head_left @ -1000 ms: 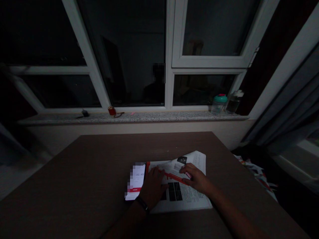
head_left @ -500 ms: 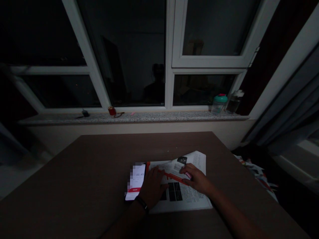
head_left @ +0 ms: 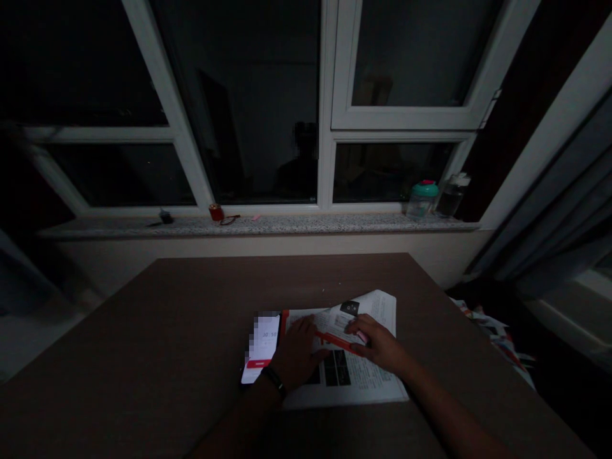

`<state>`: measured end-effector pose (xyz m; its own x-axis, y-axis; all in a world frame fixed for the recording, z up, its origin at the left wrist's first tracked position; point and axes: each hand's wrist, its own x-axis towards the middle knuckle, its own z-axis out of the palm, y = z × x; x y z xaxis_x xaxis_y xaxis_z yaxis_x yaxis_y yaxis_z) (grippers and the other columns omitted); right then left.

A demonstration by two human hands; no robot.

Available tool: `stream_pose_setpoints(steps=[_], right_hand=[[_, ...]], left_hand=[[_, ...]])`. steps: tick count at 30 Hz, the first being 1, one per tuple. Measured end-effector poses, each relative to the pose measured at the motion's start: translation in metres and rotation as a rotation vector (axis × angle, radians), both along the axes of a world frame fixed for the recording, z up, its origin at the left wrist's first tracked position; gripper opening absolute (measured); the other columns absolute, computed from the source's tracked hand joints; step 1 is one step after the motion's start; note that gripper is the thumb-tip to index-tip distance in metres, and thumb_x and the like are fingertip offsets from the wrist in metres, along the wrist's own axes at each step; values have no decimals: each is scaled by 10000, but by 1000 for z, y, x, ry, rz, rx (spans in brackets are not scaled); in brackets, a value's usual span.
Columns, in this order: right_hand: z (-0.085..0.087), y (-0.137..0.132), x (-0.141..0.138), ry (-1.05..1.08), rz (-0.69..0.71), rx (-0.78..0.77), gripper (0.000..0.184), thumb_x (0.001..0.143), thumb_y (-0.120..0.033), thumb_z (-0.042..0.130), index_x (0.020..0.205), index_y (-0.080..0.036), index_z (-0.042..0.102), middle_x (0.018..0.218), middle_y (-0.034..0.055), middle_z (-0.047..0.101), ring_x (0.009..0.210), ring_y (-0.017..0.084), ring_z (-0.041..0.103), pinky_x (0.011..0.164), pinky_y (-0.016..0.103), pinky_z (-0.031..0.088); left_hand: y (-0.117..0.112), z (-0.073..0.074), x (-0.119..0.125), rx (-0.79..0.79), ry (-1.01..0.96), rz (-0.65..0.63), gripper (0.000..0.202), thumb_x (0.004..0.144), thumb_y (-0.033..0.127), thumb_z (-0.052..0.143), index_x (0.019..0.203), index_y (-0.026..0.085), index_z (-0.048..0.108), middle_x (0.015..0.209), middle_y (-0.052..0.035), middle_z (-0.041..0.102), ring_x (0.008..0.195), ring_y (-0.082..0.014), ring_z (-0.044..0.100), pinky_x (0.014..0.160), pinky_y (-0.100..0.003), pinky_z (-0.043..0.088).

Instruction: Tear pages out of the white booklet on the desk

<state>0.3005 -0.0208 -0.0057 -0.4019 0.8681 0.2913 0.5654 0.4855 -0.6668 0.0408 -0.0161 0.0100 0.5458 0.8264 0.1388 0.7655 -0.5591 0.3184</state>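
Note:
My left hand lies flat on the open booklet, its fingertips by the left end of a red ruler, with a dark band on the wrist. My right hand rests on the page at the ruler's other end and grips a pink marker, whose tip is hidden by the fingers. A lit smartphone showing a timer lies to the left of the booklet, touching its edge. A black printed block sits on the page between my hands.
The booklet and phone lie on a brown table below a speckled stone window sill. On the sill stand a teal-lidded jar, a bottle and a small red object. Colourful papers lie beyond the table's right edge.
My left hand has shifted slightly up the page. The phone's timer digits have changed. My right hand and the ruler look almost unmoved.

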Motion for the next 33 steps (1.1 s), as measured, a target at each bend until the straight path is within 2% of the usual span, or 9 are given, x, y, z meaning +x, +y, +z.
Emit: stream_pose_setpoints(steps=[6,12,17,22,28,33], right_hand=[[-3,0,1,-4,-13,3,226,786,-186,680,996,-232,608,1014,53,586,970,219,554,854,337,445],[-2,0,1,0,-15,-7,246,771,-174,692,997,-236,614,1015,49,587,969,214,558,858,333,447],[0,-1,0,-2,-17,-3,217,792,-206,673,1000,-237,618,1023,53,596,981,218,560,865,340,444],[1,-1,-1,5,-17,-7,227,787,-193,674,1002,-238,619,1014,52,593,972,216,561,863,341,448],[1,-1,-1,7,-19,-19,224,782,-194,679,992,-239,617,1012,50,588,966,216,561,852,341,453],[-1,0,-1,9,-22,-6,209,788,-202,673,985,-238,615,1011,47,592,971,216,559,856,340,450]], left_hand=[[0,0,-2,5,15,22,533,890,486,564,1301,153,493,1423,-131,429,1319,-299,355,1088,-452,298],[-11,11,0,55,64,115,502,859,505,595,1269,219,553,1310,-114,512,1239,-328,424,1033,-499,323],[-17,10,2,89,123,197,557,838,544,600,1313,259,542,1307,-117,518,1261,-358,382,1067,-543,226],[-22,6,6,63,154,235,605,842,586,565,1356,274,502,1382,-123,461,1327,-383,292,1078,-606,122],[-21,3,5,94,151,197,644,827,557,615,1365,227,485,1405,-130,450,1334,-365,315,1103,-563,178],[-17,2,6,33,167,117,572,904,516,520,1356,168,473,1432,-127,438,1348,-330,331,1105,-542,226]])
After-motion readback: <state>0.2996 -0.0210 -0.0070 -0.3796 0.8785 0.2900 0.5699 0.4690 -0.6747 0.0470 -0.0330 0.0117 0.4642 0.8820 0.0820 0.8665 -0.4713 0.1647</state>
